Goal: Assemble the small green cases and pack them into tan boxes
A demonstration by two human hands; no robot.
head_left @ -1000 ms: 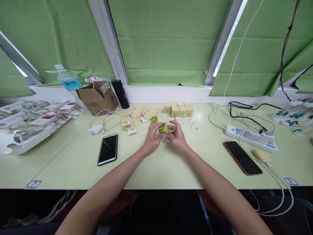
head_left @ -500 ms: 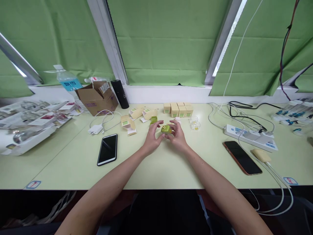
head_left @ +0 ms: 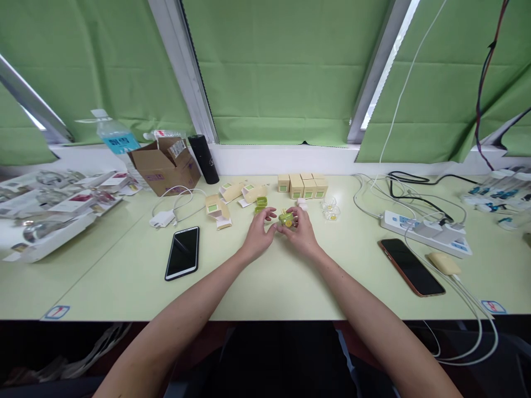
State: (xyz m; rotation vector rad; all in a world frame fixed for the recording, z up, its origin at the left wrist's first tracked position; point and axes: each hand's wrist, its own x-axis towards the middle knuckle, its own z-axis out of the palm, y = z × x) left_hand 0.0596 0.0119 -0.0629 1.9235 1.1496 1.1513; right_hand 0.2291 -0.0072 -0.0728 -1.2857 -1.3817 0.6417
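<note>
My right hand (head_left: 301, 229) has its thumb and fingers closed round a small green case (head_left: 286, 219) with a yellow round patch on its front, held just above the table. My left hand (head_left: 260, 231) is curved at the case's left side, fingers apart, its thumb tip close to the right thumb; I see nothing in its grasp. Just beyond the left fingers lie green plastic pieces (head_left: 261, 203). A small white piece (head_left: 301, 204) sits behind my right fingers. To the right are clear plastic covers (head_left: 331, 210) with yellow spots.
Opened cardboard sleeves (head_left: 218, 210) lie left of the hands, and several closed small boxes (head_left: 308, 186) stand behind. A phone (head_left: 182, 253) rests at left, another phone (head_left: 410, 267) at right near a power strip (head_left: 425, 233). A brown carton (head_left: 166, 168) and black bottle (head_left: 203, 160) stand at the back.
The green case has shifted slightly right and turned, so its yellow patch now faces me. My left fingers have come away from it; the right hand still grips it.
</note>
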